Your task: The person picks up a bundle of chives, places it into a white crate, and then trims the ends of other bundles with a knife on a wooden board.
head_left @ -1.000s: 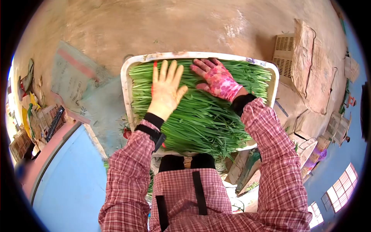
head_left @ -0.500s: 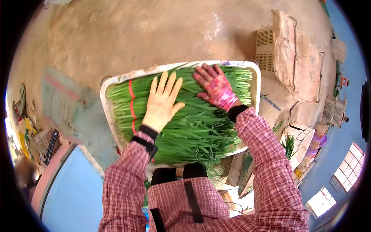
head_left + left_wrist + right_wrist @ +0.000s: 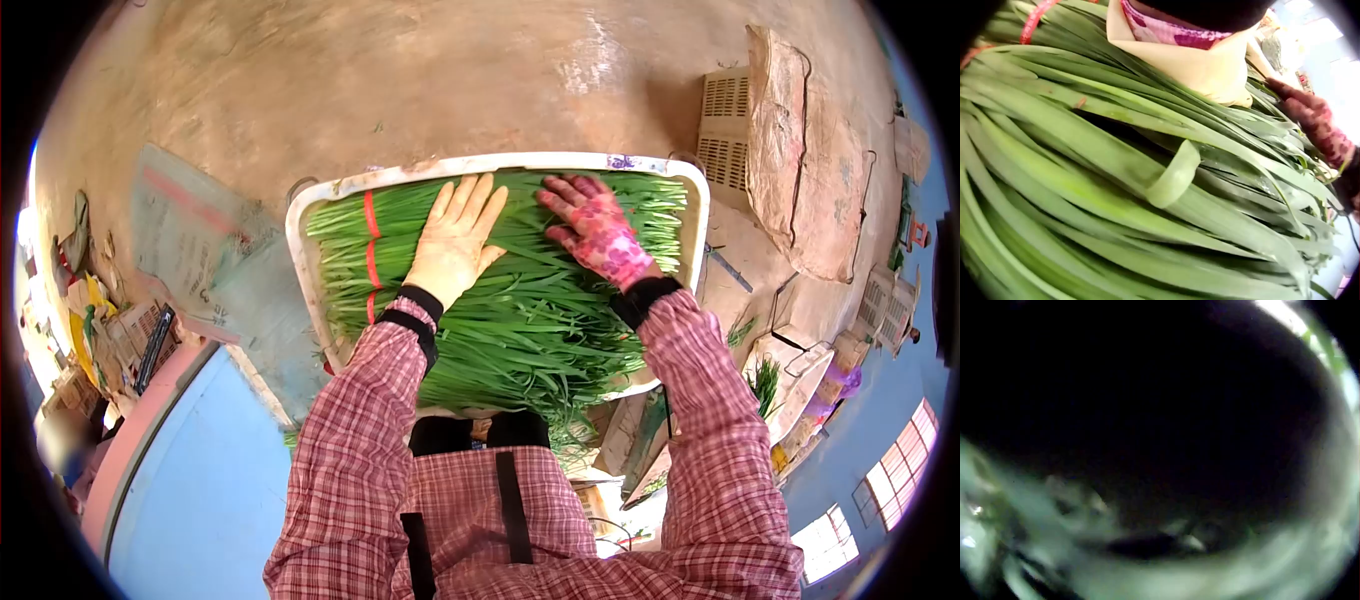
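Long green leaves (image 3: 520, 310), bundled with red bands (image 3: 372, 262), fill a white tub (image 3: 300, 240) in the head view. My left hand (image 3: 455, 240), in a cream glove, rests flat on the bundles, fingers straight and pointing to the far rim. To its right my right hand (image 3: 598, 228), in a pink patterned glove, lies on the leaves with fingers extended. The left wrist view shows leaves (image 3: 1116, 169) below the cream glove (image 3: 1197, 65) and the pink-gloved hand (image 3: 1313, 115) beyond. The right wrist view is mostly dark and blurred.
Beyond the tub is brown floor (image 3: 400, 80). A slotted crate (image 3: 724, 130) and brown sacking (image 3: 790, 170) stand at the right. A greenish sheet (image 3: 200, 230) lies at the left, with a blue panel (image 3: 210, 450) nearer. Boxes and clutter line both sides.
Compared with one second ago, my left hand lies farther right of the red bands, which show more fully. Both hands stay on the leaves. The head view has shifted.
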`<state>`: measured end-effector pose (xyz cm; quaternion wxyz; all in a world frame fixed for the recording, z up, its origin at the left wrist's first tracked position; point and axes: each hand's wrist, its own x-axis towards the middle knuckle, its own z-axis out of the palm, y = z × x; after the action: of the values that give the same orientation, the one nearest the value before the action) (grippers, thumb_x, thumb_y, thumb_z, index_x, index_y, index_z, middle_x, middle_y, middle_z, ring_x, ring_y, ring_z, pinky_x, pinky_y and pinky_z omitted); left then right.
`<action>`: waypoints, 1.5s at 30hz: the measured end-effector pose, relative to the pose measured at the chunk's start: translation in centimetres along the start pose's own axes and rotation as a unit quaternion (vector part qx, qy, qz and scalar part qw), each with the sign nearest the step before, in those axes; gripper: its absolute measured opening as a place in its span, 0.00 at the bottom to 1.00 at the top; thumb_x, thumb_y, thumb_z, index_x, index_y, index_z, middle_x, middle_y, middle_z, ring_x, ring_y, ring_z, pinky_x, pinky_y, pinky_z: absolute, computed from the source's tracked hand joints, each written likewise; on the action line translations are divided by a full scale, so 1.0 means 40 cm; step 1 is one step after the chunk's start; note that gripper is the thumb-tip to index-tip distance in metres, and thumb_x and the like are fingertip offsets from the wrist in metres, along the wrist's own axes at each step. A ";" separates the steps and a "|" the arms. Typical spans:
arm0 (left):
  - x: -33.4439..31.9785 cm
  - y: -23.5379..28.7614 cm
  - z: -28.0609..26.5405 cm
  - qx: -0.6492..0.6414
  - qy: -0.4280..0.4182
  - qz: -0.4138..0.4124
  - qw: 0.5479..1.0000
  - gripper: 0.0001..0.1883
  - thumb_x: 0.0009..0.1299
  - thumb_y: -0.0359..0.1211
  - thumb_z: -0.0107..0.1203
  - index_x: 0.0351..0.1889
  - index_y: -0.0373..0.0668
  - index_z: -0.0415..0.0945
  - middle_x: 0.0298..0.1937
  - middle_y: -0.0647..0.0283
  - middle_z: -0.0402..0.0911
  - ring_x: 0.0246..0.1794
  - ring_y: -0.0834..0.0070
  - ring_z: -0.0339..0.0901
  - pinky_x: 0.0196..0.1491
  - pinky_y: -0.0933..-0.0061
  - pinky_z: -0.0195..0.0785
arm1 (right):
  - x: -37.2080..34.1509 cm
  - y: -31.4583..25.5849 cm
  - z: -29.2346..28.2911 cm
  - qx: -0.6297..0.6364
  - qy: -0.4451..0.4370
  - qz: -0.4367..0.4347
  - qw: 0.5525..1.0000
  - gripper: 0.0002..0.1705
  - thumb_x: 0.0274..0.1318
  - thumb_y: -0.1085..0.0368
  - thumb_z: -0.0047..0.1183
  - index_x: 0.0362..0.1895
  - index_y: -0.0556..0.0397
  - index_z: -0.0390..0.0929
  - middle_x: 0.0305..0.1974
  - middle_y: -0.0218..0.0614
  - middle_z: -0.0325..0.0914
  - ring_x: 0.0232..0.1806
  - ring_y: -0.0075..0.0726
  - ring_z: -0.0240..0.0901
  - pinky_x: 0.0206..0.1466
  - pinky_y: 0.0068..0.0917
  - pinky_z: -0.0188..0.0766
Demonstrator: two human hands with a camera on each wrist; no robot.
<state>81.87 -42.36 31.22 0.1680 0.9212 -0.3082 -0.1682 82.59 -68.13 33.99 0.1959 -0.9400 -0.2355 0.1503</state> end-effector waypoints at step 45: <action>-0.533 0.319 0.144 0.105 -0.144 0.191 0.965 0.54 0.49 0.63 0.68 0.78 0.68 0.59 0.79 0.66 0.60 0.80 0.53 0.52 0.79 0.39 0.39 | -0.668 -0.421 0.328 0.324 -0.176 0.046 0.928 0.22 0.69 0.58 0.51 0.65 0.46 0.77 0.63 0.42 0.77 0.61 0.48 0.76 0.67 0.40 0.71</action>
<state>56.90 -39.87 35.77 0.0531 0.8236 -0.5153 -0.2308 48.64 -63.95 34.94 0.4385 -0.7934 -0.1612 0.3902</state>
